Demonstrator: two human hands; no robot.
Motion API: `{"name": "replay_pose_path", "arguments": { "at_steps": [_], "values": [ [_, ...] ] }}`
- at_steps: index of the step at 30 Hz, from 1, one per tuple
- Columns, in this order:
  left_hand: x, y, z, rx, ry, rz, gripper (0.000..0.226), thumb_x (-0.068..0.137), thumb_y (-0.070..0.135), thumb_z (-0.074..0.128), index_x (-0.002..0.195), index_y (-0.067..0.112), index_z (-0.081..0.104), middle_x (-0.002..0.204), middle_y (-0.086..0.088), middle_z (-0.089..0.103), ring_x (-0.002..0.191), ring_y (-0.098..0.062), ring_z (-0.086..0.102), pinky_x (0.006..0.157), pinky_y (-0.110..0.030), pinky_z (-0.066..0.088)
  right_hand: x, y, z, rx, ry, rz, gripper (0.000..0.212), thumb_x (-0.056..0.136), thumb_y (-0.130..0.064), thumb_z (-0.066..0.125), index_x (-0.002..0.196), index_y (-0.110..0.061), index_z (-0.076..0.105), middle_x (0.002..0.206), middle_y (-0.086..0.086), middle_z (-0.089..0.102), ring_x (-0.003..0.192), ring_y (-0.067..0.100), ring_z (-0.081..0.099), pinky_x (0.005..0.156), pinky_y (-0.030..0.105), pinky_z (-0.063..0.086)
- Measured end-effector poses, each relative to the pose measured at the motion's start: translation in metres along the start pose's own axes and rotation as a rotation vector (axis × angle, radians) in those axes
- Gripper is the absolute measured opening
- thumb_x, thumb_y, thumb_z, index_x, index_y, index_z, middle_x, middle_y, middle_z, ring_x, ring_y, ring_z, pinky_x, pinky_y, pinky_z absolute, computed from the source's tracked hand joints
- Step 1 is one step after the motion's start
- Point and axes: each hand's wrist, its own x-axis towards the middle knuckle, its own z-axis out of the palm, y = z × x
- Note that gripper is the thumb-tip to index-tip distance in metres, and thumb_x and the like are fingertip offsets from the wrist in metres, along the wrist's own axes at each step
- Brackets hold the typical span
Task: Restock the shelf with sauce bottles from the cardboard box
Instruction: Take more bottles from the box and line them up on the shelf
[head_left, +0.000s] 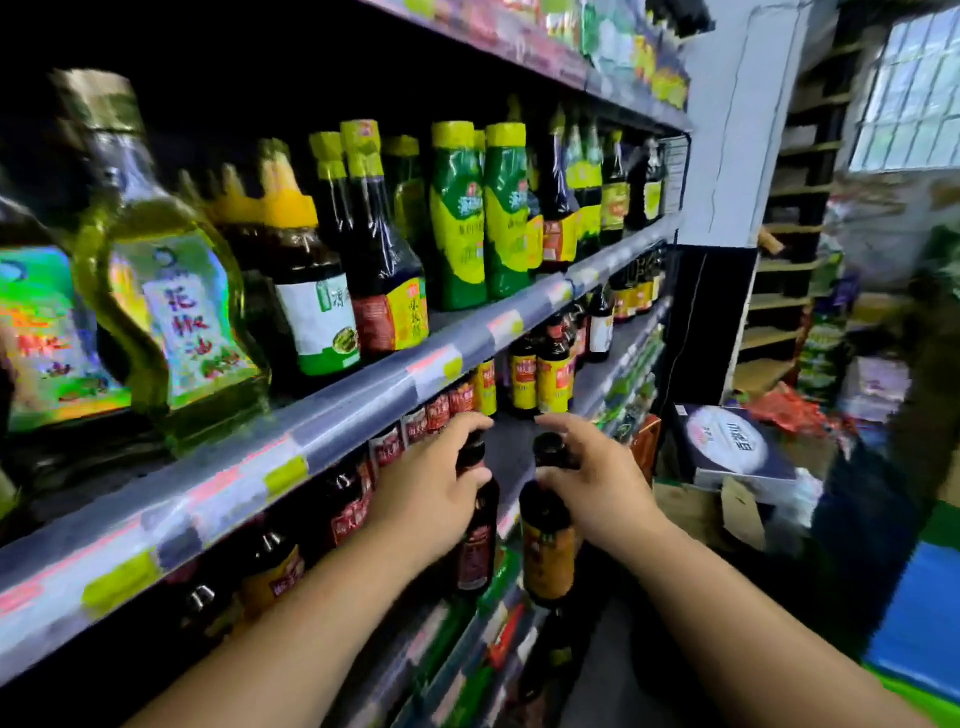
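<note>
My left hand (434, 480) grips the neck of a dark sauce bottle with a red label (477, 551), held upright at the front edge of the second shelf (519, 447). To its right, my right hand (589, 478) grips the neck of a dark sauce bottle with an orange-yellow label (548, 551), also upright. Both bottles hang just in front of the shelf, side by side and slightly apart. Similar red-labelled bottles (395, 441) and yellow-labelled bottles (540, 379) stand in rows on that shelf. A cardboard box (691, 499) lies on the floor at the right.
The upper shelf rail (332, 421) juts out above my hands, carrying oil, vinegar and green squeeze bottles (457, 218). Lower shelves hold green and red packets (498, 613). A white-and-dark carton (727, 441) rests over the cardboard box. A white pillar (737, 130) stands behind.
</note>
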Motion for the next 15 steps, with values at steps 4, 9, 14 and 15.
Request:
{"name": "replay_pose_path", "arguments": {
  "at_steps": [4,9,14,15],
  "values": [
    [0.026,-0.001,0.015,0.036,0.087,-0.019,0.046,0.089,0.034,0.063,0.128,0.049,0.043,0.124,0.011,0.061,0.108,-0.017,0.06,0.088,-0.029,0.046,0.046,0.023,-0.001,0.201,-0.062,-0.027,0.051,0.083,-0.014,0.077,0.11,-0.054,0.058,0.104,-0.016,0.069,0.095,-0.001,0.066,0.087,0.032,0.058],
    [0.043,-0.003,0.037,0.144,0.189,-0.073,0.047,0.088,0.032,0.065,0.128,0.045,0.045,0.13,0.013,0.059,0.114,-0.016,0.057,0.088,-0.027,0.045,0.09,0.029,-0.005,0.349,-0.169,-0.189,0.043,0.084,0.002,0.074,0.112,-0.029,0.062,0.098,-0.024,0.065,0.089,-0.023,0.058,0.075,0.002,0.043],
    [0.054,-0.003,0.05,0.235,0.328,-0.117,0.048,0.083,0.035,0.062,0.126,0.043,0.043,0.123,0.014,0.065,0.106,-0.017,0.063,0.084,-0.028,0.051,0.125,0.038,0.005,0.436,-0.268,-0.277,0.05,0.085,0.004,0.072,0.104,-0.04,0.059,0.08,-0.033,0.067,0.082,-0.014,0.062,0.073,0.006,0.046],
    [0.055,-0.002,0.051,0.245,0.345,-0.125,0.047,0.083,0.037,0.059,0.126,0.042,0.044,0.122,0.013,0.065,0.107,-0.017,0.063,0.085,-0.031,0.052,0.13,0.039,0.009,0.448,-0.28,-0.292,0.05,0.085,0.004,0.072,0.105,-0.041,0.059,0.082,-0.033,0.066,0.083,-0.012,0.063,0.075,0.008,0.047]
  ]
}}
